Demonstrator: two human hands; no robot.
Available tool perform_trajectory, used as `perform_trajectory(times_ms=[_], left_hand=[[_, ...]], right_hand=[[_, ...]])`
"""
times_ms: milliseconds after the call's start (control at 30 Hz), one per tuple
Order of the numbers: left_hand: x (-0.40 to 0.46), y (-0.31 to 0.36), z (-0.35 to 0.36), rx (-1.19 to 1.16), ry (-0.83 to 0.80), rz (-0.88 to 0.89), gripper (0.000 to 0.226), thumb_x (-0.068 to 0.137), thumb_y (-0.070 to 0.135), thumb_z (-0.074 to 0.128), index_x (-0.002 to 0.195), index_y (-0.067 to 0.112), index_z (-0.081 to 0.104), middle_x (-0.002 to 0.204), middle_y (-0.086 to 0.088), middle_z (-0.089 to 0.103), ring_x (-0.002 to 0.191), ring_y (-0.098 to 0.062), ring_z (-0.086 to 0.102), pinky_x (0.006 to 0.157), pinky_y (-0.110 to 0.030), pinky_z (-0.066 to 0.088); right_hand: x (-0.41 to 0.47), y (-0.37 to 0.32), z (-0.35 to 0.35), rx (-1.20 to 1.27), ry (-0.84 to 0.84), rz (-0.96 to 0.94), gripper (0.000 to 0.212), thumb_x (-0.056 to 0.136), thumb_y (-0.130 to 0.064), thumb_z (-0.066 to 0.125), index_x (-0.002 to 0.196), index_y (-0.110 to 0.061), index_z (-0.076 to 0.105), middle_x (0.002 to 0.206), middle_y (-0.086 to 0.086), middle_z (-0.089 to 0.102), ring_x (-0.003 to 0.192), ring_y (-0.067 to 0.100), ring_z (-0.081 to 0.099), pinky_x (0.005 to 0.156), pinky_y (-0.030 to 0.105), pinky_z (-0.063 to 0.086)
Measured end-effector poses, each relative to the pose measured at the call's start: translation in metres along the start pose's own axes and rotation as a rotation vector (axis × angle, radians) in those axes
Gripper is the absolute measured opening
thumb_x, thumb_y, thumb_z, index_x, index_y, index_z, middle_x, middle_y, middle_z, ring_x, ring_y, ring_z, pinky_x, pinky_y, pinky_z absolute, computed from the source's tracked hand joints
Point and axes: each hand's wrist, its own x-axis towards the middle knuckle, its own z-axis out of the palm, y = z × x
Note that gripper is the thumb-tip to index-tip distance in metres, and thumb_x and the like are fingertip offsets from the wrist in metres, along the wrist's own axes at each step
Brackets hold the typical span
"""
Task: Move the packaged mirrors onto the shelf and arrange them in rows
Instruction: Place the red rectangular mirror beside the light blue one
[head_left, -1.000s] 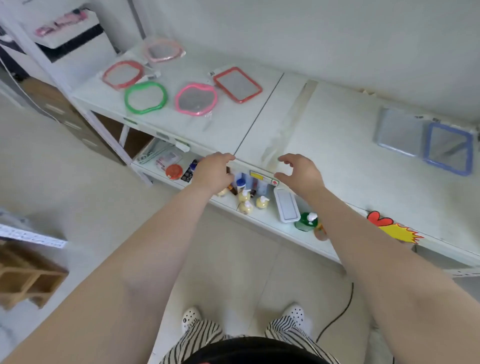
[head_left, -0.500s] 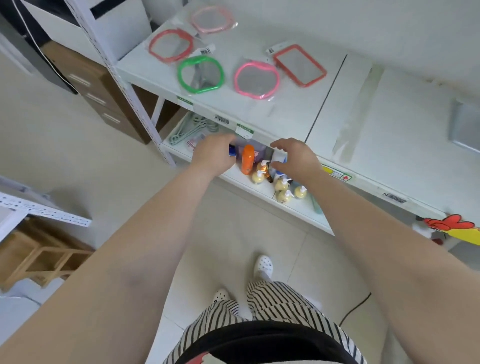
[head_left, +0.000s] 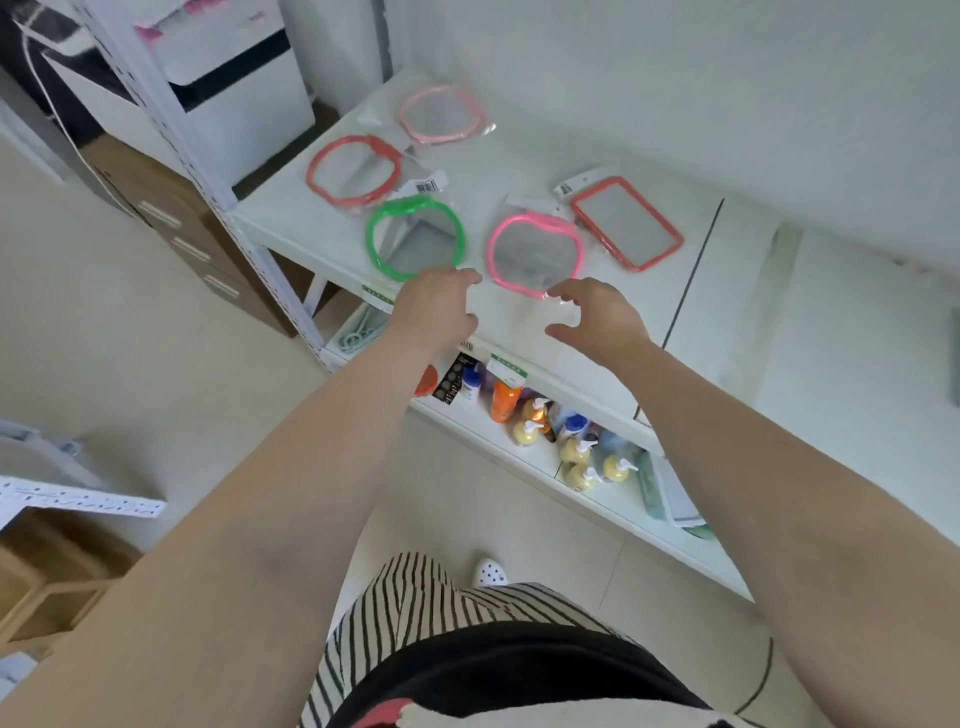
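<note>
White smooth shelf (head_left: 322, 228), glossy apple-shaped pink mirror (head_left: 535, 254), green mirror (head_left: 415, 239).

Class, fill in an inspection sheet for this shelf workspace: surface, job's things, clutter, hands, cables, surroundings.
Surface: white shelf top.
Job's things: five packaged mirrors lie flat: pale pink mirror, red round mirror, green mirror, pink mirror, red rectangular mirror.
Clutter: bottles on the lower shelf.
Hands: left hand and right hand hold nothing, near the front edge.
Cables: black cable on the floor.
Surroundings: cardboard boxes at left.
</note>
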Motion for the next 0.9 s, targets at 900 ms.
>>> perform_trajectory(times_ms=[900], left_hand=[[0.177, 0.142, 0.081, -0.681, -0.404, -0.015, 0.038, 0.098, 0.019, 0.043, 0.131, 0.001, 0.047, 0.133, -0.018, 0.052, 0.123, -0.033, 0.050, 0.088, -0.032, 0.040]], right_hand=[[0.126, 0.140, -0.068, 0.032, 0.064, 0.481, 0.070, 0.089, -0.037, 0.063, 0.148, -0.017, 0.030, 0.152, 0.011, 0.036, 0.138, 0.029, 0.036, 0.110, 0.038, 0.031]])
